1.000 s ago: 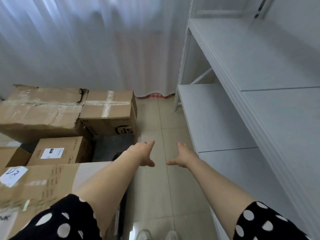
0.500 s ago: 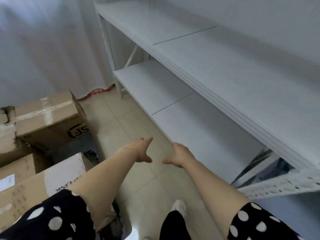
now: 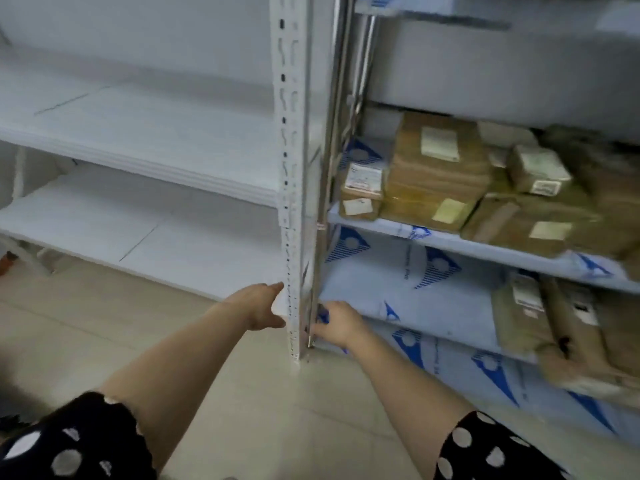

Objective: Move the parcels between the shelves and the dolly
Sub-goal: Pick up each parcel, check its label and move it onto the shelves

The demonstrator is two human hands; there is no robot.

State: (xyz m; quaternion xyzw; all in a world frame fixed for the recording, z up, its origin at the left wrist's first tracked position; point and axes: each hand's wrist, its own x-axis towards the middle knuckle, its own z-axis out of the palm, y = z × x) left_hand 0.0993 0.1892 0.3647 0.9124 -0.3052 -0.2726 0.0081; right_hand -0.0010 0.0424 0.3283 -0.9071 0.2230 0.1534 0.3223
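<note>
Parcels [image 3: 440, 171] stacked label-up on the blue-lined shelves [image 3: 467, 244] up and to the right of the right hand [image 3: 341, 323], likely for quick reading; that hand and the left hand [image 3: 258, 306] loose-fingered, holding nothing, either side of the shelf post [image 3: 292, 202], seemingly readied to reach.

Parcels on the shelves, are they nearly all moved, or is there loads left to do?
Hard to say what is done: no dolly shows here. In hand: nothing, the left hand and right hand are empty, reaching low beside the white post. Left: a pile of brown parcels on the blue-lined shelf and other parcels on the shelf below it.
</note>
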